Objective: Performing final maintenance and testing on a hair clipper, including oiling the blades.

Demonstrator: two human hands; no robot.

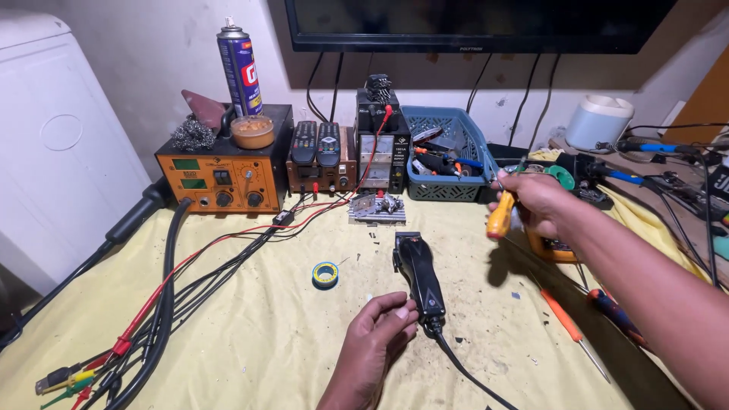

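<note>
yellow cloth [250,334] covers the workbench, stained and dotted with small debris, and a dark screen [478,23] hangs on the wall at twelve o'clock. along the back edge sit an orange soldering station [220,178] at about ten o'clock with a spray can [240,68] and a tub of paste [252,130] on top, two remote controls [317,143] leaning on a small box, a bench power supply [382,152], and a blue basket [448,156] of tools at one o'clock. a bundle of black and red cables [171,296] runs off toward eight o'clock.

near the middle lies a black hair clipper [420,281]. its long axis runs roughly from twelve to six o'clock, blade end away from the person, cord end [463,372] trailing toward five o'clock. the left hand [377,330] rests at the clipper's seven o'clock side, fingers loosely curled, with the fingertips touching the lower body near the cord end; it steadies rather than grips, and nothing is enclosed in it.

the right hand [535,203] hovers at the clipper's two o'clock, well apart from it and raised off the cloth. its fingers are closed around a yellow-handled screwdriver [500,215], handle pointing down toward seven o'clock; the shaft is hard to make out. so the left hand is the nearer one, already in contact, while the tool hand sits up and to the right of the blade end.

a small roll of blue and yellow tape [325,275] lies at the clipper's nine o'clock, and two more screwdrivers [585,330] lie at four o'clock.
</note>
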